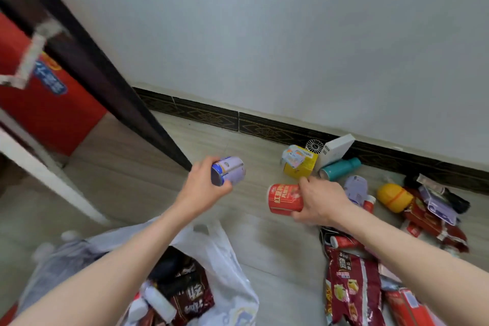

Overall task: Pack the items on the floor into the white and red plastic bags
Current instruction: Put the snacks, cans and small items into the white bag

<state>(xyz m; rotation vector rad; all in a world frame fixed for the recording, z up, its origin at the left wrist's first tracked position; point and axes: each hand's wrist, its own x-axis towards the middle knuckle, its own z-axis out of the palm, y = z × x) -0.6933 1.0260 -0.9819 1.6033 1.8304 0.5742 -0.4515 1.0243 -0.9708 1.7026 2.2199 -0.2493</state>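
Left hand (203, 188), grip clamped on a lavender can (229, 171) above the floor (277, 241); right hand (320, 204) grips a red can (284, 198); white bag (225, 259) lies open below, part-filled.

Tiled floor (264, 259): white bag (225, 259), yellow box (301, 167), teal bottle (340, 168), snack packets (349, 288).

We lose the bottom of the white plastic bag (232, 272) past the lower edge, and our left forearm (111, 270) covers part of its mouth. Our right hand (318, 205) hides one end of the red can (284, 198). The red box (47, 103) at far left is cropped and smeared. Small packets (436, 206) at right overlap, their print unreadable.
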